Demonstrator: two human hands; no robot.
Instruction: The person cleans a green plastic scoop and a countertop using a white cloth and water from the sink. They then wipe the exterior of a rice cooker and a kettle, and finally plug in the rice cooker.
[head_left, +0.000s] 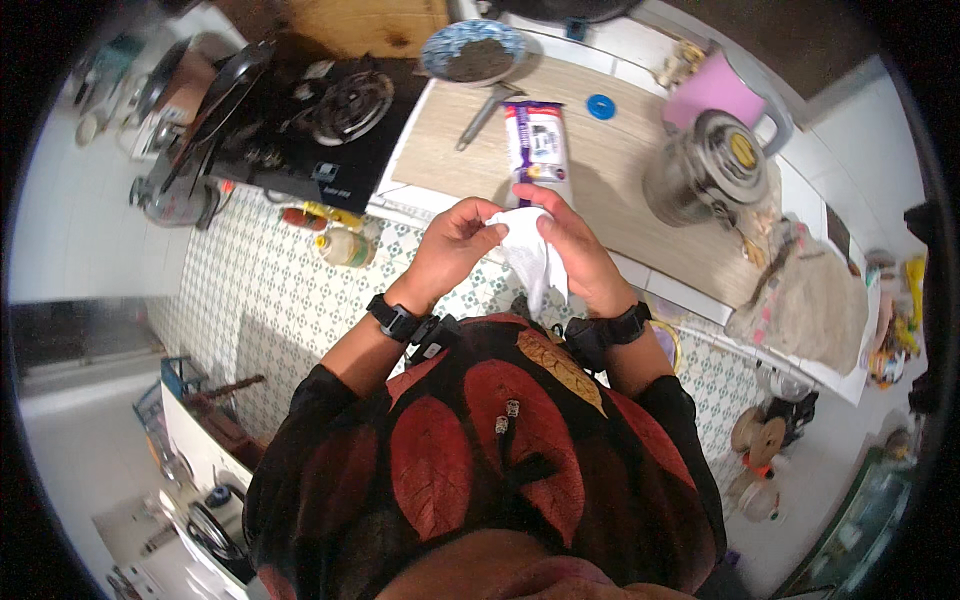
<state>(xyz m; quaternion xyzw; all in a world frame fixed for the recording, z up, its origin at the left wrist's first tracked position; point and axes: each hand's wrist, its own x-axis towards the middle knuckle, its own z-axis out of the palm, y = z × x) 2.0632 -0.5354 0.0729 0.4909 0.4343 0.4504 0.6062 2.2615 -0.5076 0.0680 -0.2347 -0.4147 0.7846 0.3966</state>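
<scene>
A white sheet, tissue or wipe (527, 244), hangs folded between my two hands in front of the counter's edge. My left hand (459, 244) pinches its left top corner between thumb and finger. On the other side, my right hand (574, 244) grips it with the thumb in front. Just beyond my fingers lies a white and purple plastic packet (537, 146) with writing on it, its near end partly hidden by my right hand. A grey-handled peeler or scraper (484, 118) rests left of the packet, and a blue round lid (601, 106) lies to its right.
A patterned bowl (454, 52) of dark material stands at the counter's back, beside a black gas stove (300, 161). To the right are a steel lidded pot (682, 180), a pink jug (712, 90) and a crumpled cloth (810, 307). An oil bottle (345, 249) stands on the tiled floor.
</scene>
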